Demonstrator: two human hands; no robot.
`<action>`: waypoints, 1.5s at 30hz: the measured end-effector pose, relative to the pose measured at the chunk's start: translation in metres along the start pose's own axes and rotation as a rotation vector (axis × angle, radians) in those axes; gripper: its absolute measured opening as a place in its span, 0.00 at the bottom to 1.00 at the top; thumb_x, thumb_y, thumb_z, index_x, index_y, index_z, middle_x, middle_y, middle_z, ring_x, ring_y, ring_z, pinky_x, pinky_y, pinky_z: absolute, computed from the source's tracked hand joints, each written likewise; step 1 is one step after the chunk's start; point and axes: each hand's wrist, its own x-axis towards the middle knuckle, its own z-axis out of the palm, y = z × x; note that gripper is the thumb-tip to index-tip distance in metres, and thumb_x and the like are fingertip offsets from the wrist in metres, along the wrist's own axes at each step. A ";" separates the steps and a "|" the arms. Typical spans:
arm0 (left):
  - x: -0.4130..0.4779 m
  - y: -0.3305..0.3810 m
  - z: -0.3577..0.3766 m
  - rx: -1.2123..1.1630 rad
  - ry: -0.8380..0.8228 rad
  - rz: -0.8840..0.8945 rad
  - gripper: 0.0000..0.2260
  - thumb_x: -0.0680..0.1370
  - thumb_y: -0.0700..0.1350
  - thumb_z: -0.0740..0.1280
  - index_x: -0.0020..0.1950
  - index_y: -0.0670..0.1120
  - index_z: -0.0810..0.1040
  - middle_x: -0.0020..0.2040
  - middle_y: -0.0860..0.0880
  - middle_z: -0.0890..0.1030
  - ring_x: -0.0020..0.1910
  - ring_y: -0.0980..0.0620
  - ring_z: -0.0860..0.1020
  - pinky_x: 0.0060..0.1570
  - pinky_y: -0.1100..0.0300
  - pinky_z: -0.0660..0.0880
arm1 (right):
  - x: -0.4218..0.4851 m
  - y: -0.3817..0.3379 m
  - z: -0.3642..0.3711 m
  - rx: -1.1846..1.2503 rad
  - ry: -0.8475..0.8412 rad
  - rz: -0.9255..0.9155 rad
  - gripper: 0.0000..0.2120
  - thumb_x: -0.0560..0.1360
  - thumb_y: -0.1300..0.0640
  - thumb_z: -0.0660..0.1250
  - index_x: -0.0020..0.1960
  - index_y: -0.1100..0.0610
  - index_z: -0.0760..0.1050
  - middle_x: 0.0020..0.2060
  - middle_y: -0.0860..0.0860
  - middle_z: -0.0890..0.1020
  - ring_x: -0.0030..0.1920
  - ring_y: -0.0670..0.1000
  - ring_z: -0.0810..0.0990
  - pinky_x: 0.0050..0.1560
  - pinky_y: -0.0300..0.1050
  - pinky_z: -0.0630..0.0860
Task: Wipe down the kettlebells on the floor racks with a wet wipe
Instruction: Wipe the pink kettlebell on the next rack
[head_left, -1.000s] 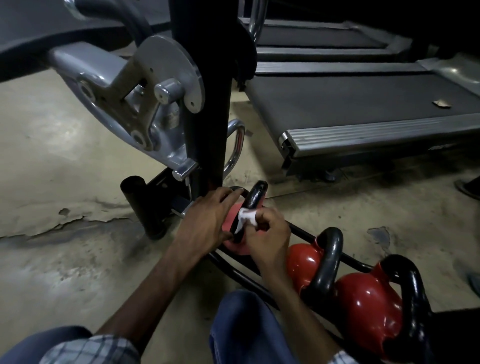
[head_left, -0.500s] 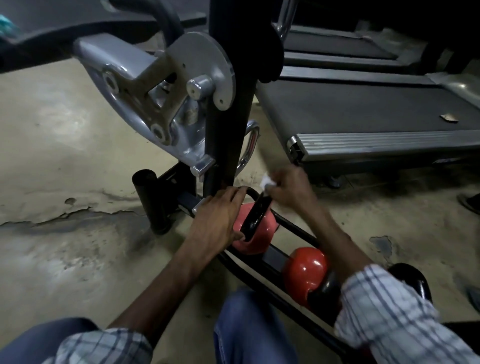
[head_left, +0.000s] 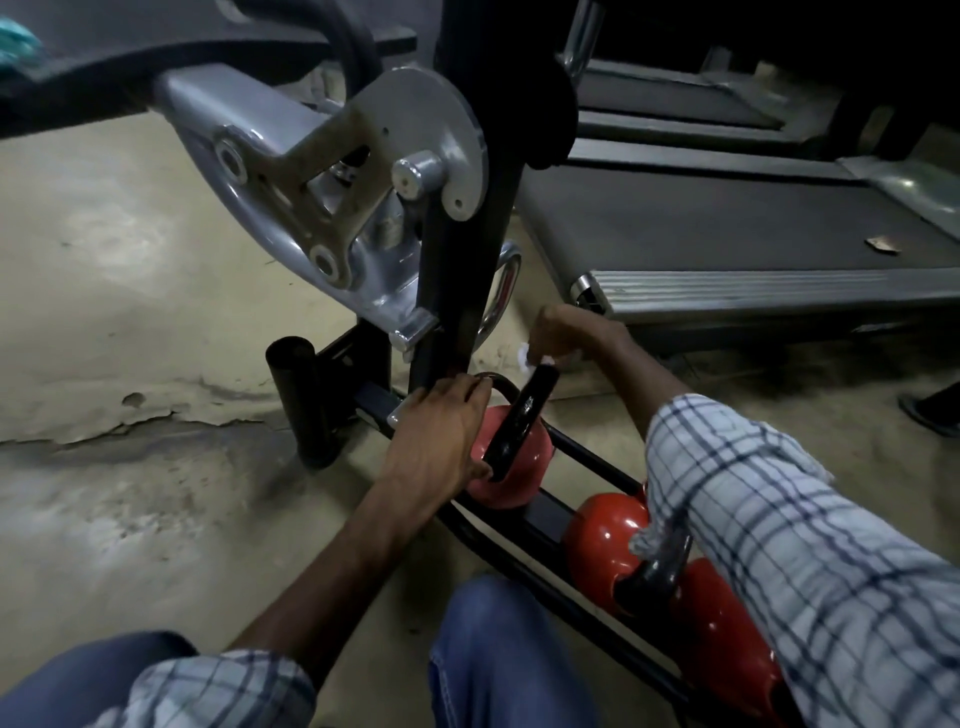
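A small pink kettlebell (head_left: 514, 470) with a black handle (head_left: 522, 415) sits at the far end of a low black floor rack (head_left: 582, 452). My left hand (head_left: 441, 436) rests on its near side, fingers over the handle's left leg. My right hand (head_left: 571, 332) is closed on a white wet wipe (head_left: 527, 356) pressed to the top of the handle. Nearer me on the rack are a red kettlebell (head_left: 602, 540) and a second red kettlebell (head_left: 722, 618), both partly hidden by my checked right sleeve.
A black upright post (head_left: 462, 291) with a silver pivot bracket (head_left: 363, 171) stands just behind the pink kettlebell. A treadmill deck (head_left: 753, 291) lies at right. A short black tube (head_left: 296, 395) stands left of the rack on cracked concrete floor (head_left: 130, 389). My knees are at the bottom.
My right hand with the wipe went from the near side of the handle up and over to its far top. The left hand stayed on the pink kettlebell. The view shifted slightly.
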 end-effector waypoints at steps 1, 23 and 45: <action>0.000 -0.001 0.000 0.000 0.002 -0.003 0.46 0.66 0.60 0.79 0.78 0.49 0.61 0.73 0.49 0.70 0.69 0.48 0.71 0.66 0.52 0.68 | 0.002 -0.002 0.000 0.007 -0.020 0.019 0.05 0.71 0.57 0.72 0.41 0.59 0.82 0.31 0.52 0.80 0.31 0.50 0.76 0.32 0.41 0.71; 0.006 -0.006 -0.018 -0.100 -0.210 0.146 0.39 0.74 0.47 0.70 0.80 0.62 0.54 0.76 0.50 0.65 0.65 0.43 0.75 0.55 0.49 0.77 | -0.141 -0.039 0.209 0.880 0.888 -0.220 0.09 0.73 0.63 0.75 0.52 0.55 0.83 0.48 0.47 0.80 0.48 0.43 0.80 0.45 0.31 0.75; 0.010 -0.004 -0.006 -0.038 -0.276 0.129 0.47 0.68 0.47 0.77 0.78 0.65 0.53 0.71 0.48 0.68 0.60 0.43 0.78 0.53 0.48 0.79 | -0.077 -0.007 0.156 1.526 0.100 0.070 0.12 0.75 0.75 0.61 0.56 0.72 0.79 0.46 0.65 0.84 0.41 0.54 0.82 0.44 0.42 0.79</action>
